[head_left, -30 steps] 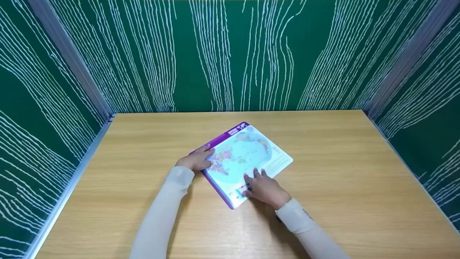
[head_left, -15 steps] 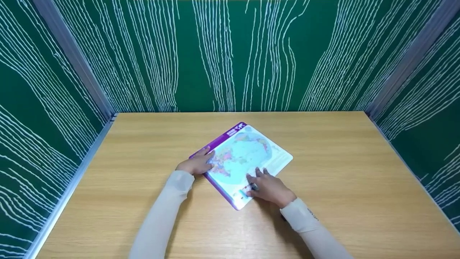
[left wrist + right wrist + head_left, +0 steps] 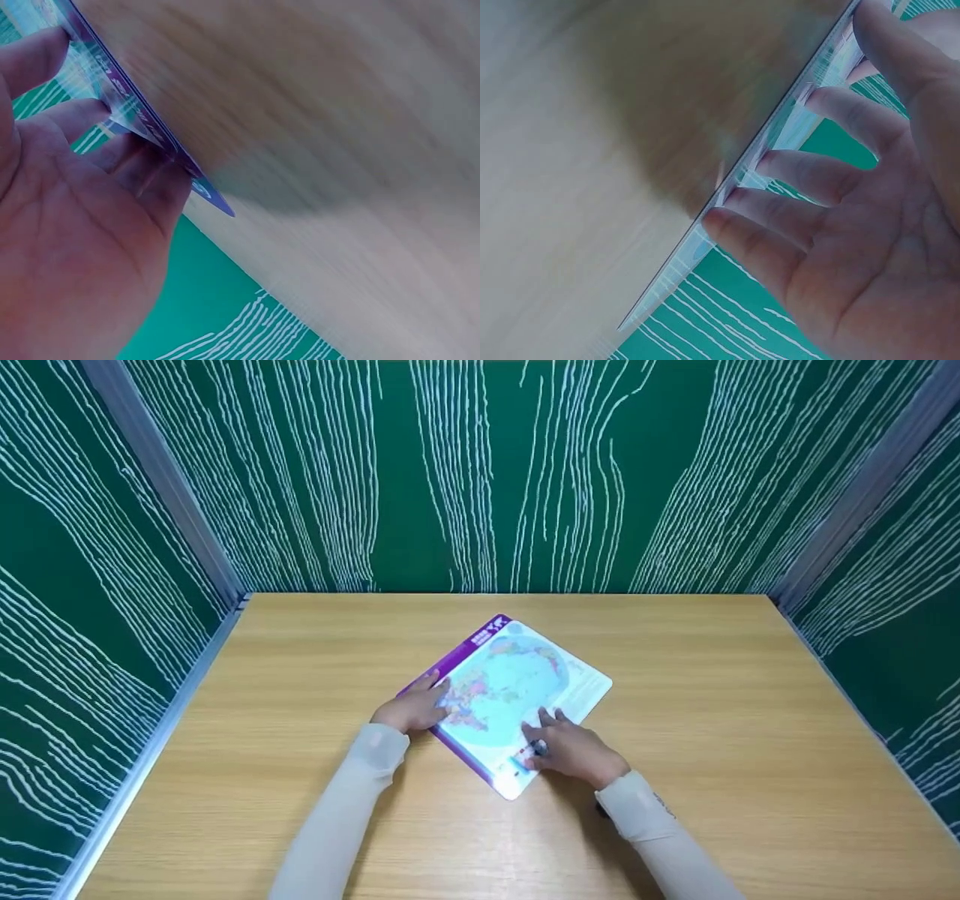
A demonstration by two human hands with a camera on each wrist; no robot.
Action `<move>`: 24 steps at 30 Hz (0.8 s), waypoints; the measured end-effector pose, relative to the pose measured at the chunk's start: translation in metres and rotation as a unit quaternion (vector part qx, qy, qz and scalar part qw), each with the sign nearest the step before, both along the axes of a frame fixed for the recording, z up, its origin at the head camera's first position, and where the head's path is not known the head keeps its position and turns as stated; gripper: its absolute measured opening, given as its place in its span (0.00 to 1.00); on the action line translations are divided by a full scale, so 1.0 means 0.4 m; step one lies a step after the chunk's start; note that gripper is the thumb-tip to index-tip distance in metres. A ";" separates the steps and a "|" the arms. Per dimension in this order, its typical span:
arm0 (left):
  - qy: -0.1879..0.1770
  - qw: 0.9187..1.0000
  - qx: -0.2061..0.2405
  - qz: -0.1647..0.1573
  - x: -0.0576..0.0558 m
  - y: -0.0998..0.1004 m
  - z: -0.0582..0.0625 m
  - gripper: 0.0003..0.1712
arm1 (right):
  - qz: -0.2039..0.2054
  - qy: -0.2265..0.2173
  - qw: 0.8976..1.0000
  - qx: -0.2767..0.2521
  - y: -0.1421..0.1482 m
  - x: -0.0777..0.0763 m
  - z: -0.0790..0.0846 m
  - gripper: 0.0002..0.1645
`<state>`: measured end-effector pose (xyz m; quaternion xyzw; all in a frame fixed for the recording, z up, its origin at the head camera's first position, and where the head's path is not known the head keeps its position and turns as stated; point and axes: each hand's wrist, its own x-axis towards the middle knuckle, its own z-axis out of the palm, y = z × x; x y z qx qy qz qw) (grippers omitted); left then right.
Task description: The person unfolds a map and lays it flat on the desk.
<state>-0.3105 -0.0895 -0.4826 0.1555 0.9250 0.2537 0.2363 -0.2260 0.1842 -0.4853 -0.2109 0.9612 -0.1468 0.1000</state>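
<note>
A thin, glossy world map board (image 3: 517, 675) with a purple border lies aslant on the wooden table. My left hand (image 3: 411, 706) rests on its left corner, fingers spread over the purple edge. On the lower right edge, my right hand (image 3: 574, 751) touches the surface with spread fingertips; a dark ring shows on one finger. In the left wrist view, the left hand (image 3: 82, 202) has its fingertips on the map board (image 3: 124, 94), seen nearly edge-on. Likewise the right wrist view has the right hand (image 3: 855, 195) with fingertips along the board's edge.
The wooden table (image 3: 712, 697) extends around the board on all sides. Green panels (image 3: 555, 472) with white wavy lines stand behind it and at both sides, joined by grey metal posts (image 3: 161, 472).
The map board has turned slightly counterclockwise, its near corner shifting right and its top corner left. My right hand has moved a little right with it; the left hand stays on the left corner.
</note>
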 end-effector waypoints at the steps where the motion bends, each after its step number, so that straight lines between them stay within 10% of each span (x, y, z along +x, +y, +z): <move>1: 0.003 1.000 -0.004 0.001 0.002 0.001 0.000 0.35 | -0.002 -0.005 1.000 -0.002 0.002 -0.002 0.001 0.36; 24: 0.074 0.991 -0.111 0.001 0.059 0.045 -0.007 0.39 | -0.035 -0.133 0.985 -0.101 0.081 -0.065 0.004 0.40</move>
